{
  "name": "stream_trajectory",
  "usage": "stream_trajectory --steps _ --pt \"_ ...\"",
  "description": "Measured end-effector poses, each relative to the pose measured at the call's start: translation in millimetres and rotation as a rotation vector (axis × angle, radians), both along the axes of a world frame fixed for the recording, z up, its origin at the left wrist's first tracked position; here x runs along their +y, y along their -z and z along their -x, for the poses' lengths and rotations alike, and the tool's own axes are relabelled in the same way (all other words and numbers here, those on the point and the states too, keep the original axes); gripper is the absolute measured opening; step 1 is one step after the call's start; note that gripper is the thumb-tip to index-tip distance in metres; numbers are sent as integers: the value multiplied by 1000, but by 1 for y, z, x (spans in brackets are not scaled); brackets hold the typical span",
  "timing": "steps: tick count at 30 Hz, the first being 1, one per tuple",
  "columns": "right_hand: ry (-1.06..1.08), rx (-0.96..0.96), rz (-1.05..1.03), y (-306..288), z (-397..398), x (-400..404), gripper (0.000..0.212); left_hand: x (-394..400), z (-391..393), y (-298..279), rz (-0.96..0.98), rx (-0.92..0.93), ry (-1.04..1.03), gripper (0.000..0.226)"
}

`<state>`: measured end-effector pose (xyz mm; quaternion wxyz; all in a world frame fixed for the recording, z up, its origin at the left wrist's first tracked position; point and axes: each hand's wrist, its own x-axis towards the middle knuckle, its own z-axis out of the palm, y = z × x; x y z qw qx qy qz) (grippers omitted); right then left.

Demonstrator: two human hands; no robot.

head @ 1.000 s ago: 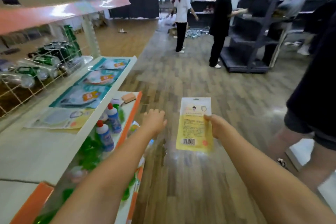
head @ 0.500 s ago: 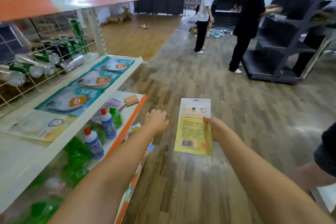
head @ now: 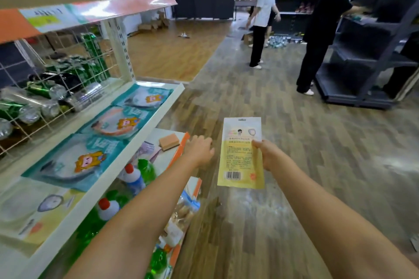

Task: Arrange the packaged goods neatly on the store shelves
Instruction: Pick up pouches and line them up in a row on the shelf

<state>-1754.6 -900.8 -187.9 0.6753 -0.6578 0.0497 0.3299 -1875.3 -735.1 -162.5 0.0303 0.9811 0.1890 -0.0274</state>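
Yellow pkt (head: 240, 154) was pinched in right hand (head: 265, 157) over floor, 3 o'clock of shelf (head: 145, 124). Left hand (head: 199, 149) held nothing, fingers loosely curled. Teal pkts (head: 118, 121) already shelved; yellow one not yet placed.

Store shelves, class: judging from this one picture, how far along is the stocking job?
Done: three teal packets lie flat in a row on the white shelf, with a yellow one nearer the camera. In hand: the right hand pinches a yellow packet over the floor, barcode side showing; the left hand reaches out holding nothing. Left: placing that packet on the shelf.
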Motion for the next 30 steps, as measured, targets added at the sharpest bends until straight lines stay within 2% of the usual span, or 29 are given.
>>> stream_trajectory --steps 12,15,22,26,30 --pt "-124 -3 78 1 -87 71 27 74 -61 7 20 -42 -106 36" --pt "-194 -12 102 13 -123 97 26 87 -73 8 12 -18 -172 39" --pt "-360 -41 91 -32 -152 157 22 115 -104 -3 -14 -27 -352 38" --pt "-460 -42 86 -39 -166 192 20 128 -110 -9 -40 -47 -448 37" --pt "-564 -14 70 -30 -161 230 30 137 -94 -7 -29 -83 -578 36"
